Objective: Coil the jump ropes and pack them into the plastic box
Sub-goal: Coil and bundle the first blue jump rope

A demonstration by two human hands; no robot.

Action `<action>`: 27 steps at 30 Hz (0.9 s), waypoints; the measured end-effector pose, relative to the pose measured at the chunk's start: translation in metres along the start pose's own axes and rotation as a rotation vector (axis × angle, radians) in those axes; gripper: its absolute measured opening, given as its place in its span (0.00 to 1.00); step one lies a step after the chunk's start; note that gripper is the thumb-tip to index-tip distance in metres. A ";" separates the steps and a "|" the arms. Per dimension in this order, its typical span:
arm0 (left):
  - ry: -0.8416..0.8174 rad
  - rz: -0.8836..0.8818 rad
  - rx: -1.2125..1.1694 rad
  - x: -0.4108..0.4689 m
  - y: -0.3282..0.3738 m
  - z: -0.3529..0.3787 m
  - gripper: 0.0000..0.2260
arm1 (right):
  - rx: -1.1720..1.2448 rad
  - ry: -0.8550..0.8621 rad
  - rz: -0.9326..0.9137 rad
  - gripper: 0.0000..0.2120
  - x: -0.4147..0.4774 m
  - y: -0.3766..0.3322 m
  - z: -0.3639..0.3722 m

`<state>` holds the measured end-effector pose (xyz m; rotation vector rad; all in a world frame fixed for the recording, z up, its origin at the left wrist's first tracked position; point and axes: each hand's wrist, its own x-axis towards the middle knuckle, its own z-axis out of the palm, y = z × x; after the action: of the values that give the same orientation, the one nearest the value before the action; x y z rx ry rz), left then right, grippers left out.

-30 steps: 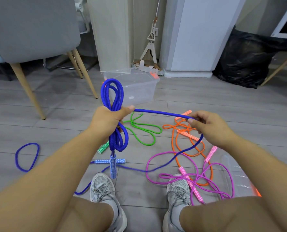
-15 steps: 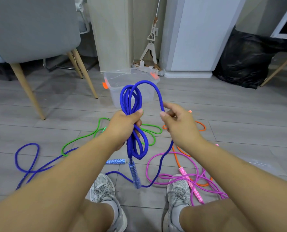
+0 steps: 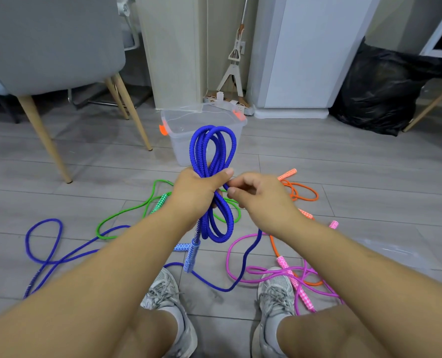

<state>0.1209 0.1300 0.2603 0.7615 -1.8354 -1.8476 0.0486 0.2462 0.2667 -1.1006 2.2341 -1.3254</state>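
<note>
We are partway through the first rope. Our left hand (image 3: 196,188) grips the blue jump rope (image 3: 213,151) around the waist of its bundle, fingers and thumb wrapped tight. Several loops stand above the fist and several hang below, with one patterned handle (image 3: 191,257) dangling toward the floor. Our right hand (image 3: 262,198) sits just beside the left thumb, fingers curled and apparently pinching the loose strand that drops beneath it. That strand runs across the floor (image 3: 369,171) in front of our shoes. The loop at the left looks like the same rope, though our arm hides the join.

So a good length of blue is not yet coiled. The green jump rope (image 3: 123,214), orange jump rope (image 3: 306,193) and pink jump rope (image 3: 234,244) all lie loose and partly tangled on the floor. The plastic box (image 3: 181,151) stands open beyond our hands, and we see no rope inside it. We judge that most of the job remains.
</note>
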 end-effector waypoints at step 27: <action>0.273 0.006 -0.297 0.011 0.015 -0.045 0.13 | -0.304 -0.223 0.127 0.17 0.007 0.086 -0.043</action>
<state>0.1404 0.0880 0.2756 0.8476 -1.3570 -1.8523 -0.0213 0.2907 0.2166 -1.1201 2.3388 -0.7873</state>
